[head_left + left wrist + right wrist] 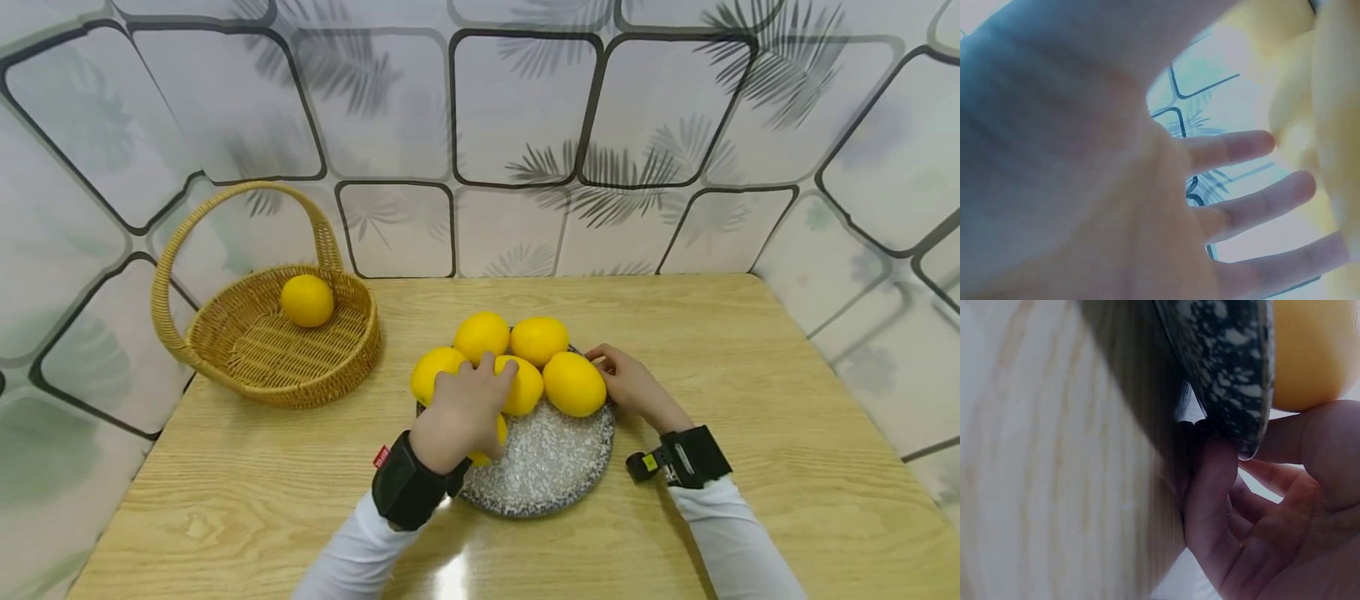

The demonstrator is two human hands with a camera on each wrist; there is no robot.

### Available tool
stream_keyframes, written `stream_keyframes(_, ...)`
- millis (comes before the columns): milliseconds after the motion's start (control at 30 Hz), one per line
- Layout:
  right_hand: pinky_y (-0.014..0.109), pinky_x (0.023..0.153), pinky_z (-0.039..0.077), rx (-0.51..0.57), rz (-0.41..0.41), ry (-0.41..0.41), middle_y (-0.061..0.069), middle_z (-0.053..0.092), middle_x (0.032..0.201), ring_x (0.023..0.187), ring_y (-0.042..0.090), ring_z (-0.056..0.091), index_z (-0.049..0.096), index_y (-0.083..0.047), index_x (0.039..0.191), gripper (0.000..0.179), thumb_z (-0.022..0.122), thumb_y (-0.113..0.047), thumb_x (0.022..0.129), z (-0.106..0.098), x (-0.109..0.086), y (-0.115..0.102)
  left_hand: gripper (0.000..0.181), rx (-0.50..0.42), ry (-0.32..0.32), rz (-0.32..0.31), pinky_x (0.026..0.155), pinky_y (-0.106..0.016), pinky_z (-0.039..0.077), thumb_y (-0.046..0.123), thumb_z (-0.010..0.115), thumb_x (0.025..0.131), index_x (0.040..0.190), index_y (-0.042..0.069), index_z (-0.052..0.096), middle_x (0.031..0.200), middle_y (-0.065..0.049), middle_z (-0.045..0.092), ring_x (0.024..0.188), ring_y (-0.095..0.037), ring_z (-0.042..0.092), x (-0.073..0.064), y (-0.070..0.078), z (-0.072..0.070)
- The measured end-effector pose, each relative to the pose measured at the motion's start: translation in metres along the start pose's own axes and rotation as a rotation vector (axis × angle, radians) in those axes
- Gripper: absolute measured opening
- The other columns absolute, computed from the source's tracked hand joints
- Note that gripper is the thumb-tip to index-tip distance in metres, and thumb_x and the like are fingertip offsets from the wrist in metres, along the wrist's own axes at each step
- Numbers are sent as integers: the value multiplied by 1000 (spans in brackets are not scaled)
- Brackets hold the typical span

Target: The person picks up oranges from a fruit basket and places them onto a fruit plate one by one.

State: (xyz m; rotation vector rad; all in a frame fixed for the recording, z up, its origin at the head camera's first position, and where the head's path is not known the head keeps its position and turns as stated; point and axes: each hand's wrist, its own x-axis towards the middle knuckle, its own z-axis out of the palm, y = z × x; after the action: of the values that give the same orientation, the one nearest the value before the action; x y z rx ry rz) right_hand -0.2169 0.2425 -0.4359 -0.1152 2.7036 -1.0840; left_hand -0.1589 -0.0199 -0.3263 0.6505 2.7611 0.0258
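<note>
Several yellow lemons (574,384) sit on a round, speckled grey plate (555,471). My left hand (461,412) reaches over those at the plate's left side, fingers spread near the middle lemon (527,388). Its palm partly covers a lemon lower on the plate. In the left wrist view the fingers (1241,206) are extended, tips right at the yellow fruit. My right hand (633,387) grips the plate's right rim; in the right wrist view its curled fingers (1210,500) are under the edge and the thumb lies above, beside a lemon (1313,356).
At the left of the wooden table (750,533) stands a wicker basket (330,387) with a tall arched handle (168,275). One lemon (307,301) lies inside it. A patterned wall (517,233) rises behind the table and along both sides.
</note>
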Motion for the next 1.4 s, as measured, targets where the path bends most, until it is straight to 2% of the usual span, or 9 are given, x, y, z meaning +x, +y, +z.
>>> stream_keyframes(167, 57, 92, 50, -10, 1, -1, 33, 59, 126, 111, 42, 56, 50, 0, 133, 37, 44, -16, 99, -1, -1, 0, 89, -4, -2, -1, 82, -50, 51, 32, 81, 69, 146, 19, 37, 141, -17, 48, 108, -35, 54, -1, -2, -2)
stream_keyframes(500, 53, 89, 50, -7, 6, -7, 31, 59, 124, 109, 40, 56, 49, -2, 133, 37, 44, -18, 101, -1, -1, 0, 83, 29, 25, 60, 74, -40, 53, 32, 80, 70, 142, 17, 41, 123, -12, 61, 99, -28, 58, 1, -6, -3)
stream_keyframes(1000, 48, 85, 51, -12, 0, -5, 30, 60, 121, 104, 37, 58, 50, -2, 133, 36, 45, -19, 100, -1, 0, 0, 79, -30, 8, 65, 83, -43, 55, 35, 77, 77, 145, 16, 41, 132, -11, 60, 105, -31, 61, 2, -11, -7)
stream_keyframes(1167, 47, 83, 51, -15, 2, -3, 30, 61, 120, 102, 36, 58, 50, -2, 132, 37, 45, -20, 101, -1, 0, -1, 74, -30, 22, 65, 81, -43, 56, 39, 74, 80, 144, 15, 44, 131, -11, 61, 99, -30, 63, 5, -15, -7)
stream_keyframes(1400, 46, 83, 51, -24, 11, -4, 31, 61, 121, 102, 36, 58, 50, -2, 133, 37, 45, -20, 100, -1, 1, 0, 60, -75, 72, 52, 85, -44, 55, 40, 68, 86, 137, 12, 51, 124, -9, 67, 101, -29, 64, 6, -27, -11)
